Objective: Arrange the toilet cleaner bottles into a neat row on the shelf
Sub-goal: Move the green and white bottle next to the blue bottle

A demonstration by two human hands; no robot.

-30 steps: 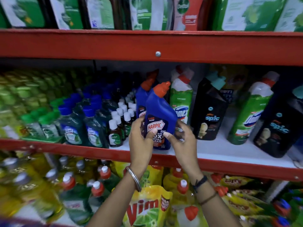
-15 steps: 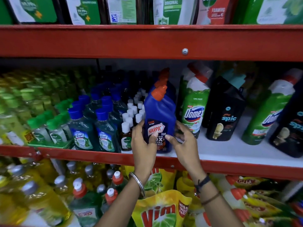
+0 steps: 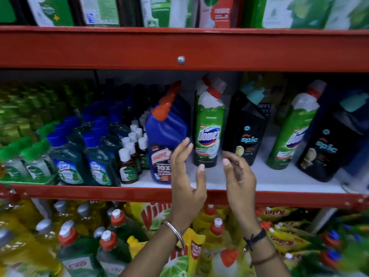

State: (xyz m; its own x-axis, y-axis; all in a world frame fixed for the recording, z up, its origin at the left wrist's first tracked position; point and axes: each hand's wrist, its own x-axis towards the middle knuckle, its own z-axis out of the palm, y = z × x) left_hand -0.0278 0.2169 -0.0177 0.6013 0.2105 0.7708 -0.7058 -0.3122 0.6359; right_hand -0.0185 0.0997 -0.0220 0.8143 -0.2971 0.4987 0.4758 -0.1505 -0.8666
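Both hands are open and hold nothing: the left hand (image 3: 186, 172) hovers against the front of the blue Harpic bottle (image 3: 166, 140), the right hand (image 3: 238, 172) just before the green Domex bottle (image 3: 208, 128). All stand on the shelf (image 3: 279, 181), Harpic leaning slightly (its base looks narrow). A careless nudge could topple it onto the small Dettol bottles (image 3: 127, 166) beside it.

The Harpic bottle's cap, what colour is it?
Orange-red, on the blue Harpic bottle; the head view shows its cap best.
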